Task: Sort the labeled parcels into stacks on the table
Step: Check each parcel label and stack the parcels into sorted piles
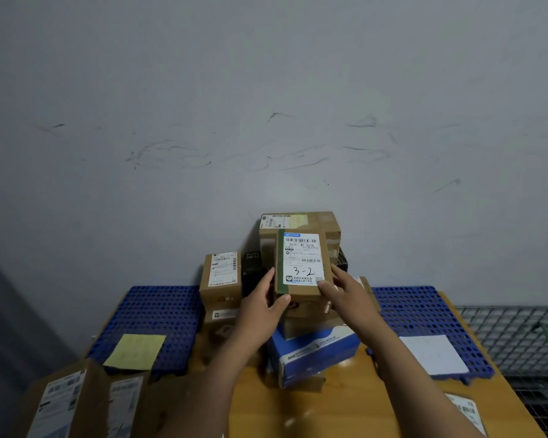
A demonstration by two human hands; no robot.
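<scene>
Both hands are on one brown parcel [301, 263] with a white label, "3-2" handwritten on it and a green tape strip down its left edge. The left hand [263, 303] grips the parcel's left side, thumb curled onto the near face. The right hand [345, 292] grips the right side, fingertips on the label's near right corner.

The parcel is label-up and tilted toward the camera, on top of the pile at the middle of the tabletop toward the back edge. Cannot tell if it rests on the pile or is lifted.

- Just behind it: a larger brown box [298, 221] against the wall.
- Below it: a blue-and-white box [314, 352].
- To the left in the pile: a small labeled brown parcel [220, 275] standing upright, with a black item [252, 267] between it and the held parcel.

A blue perforated mat [159, 306] lies at the left back of the wooden table [361, 403], with a yellow sheet [135, 350] on it. A second blue mat [418, 308] lies at the right back with a white sheet [434, 354] on it.

Two labeled parcels [60, 403] sit at the near left corner, and another labeled parcel [469, 412] is at the near right edge. There is wire mesh [519, 336] beyond the right edge.
</scene>
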